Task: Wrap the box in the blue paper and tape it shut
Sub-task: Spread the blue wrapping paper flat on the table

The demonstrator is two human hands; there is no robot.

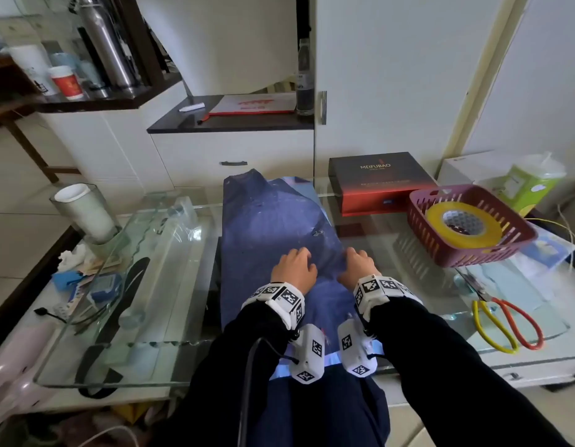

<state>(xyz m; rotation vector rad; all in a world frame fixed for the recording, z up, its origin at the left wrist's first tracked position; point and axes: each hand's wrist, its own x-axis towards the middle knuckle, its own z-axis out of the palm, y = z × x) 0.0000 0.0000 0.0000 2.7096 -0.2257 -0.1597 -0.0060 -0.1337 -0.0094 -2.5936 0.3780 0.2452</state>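
A long sheet of blue paper (273, 221) lies down the middle of the glass table, its near end hanging over the front edge. My left hand (294, 267) rests on the paper with fingers bent and pressing down. Just to its right, my right hand (358, 266) has its curled fingers on the paper's right edge; whether it pinches the edge I cannot tell. A dark red and black box (376, 185) sits at the back right, clear of the paper. A roll of yellow tape (463, 224) lies in a maroon basket (440, 250).
Scissors (505, 321) with yellow and orange handles lie at the right front. A glass jar (86, 214) stands at the table's left corner, with clutter on the shelf beneath it. A green tissue pack (531, 185) sits at the back right. White cabinets stand behind the table.
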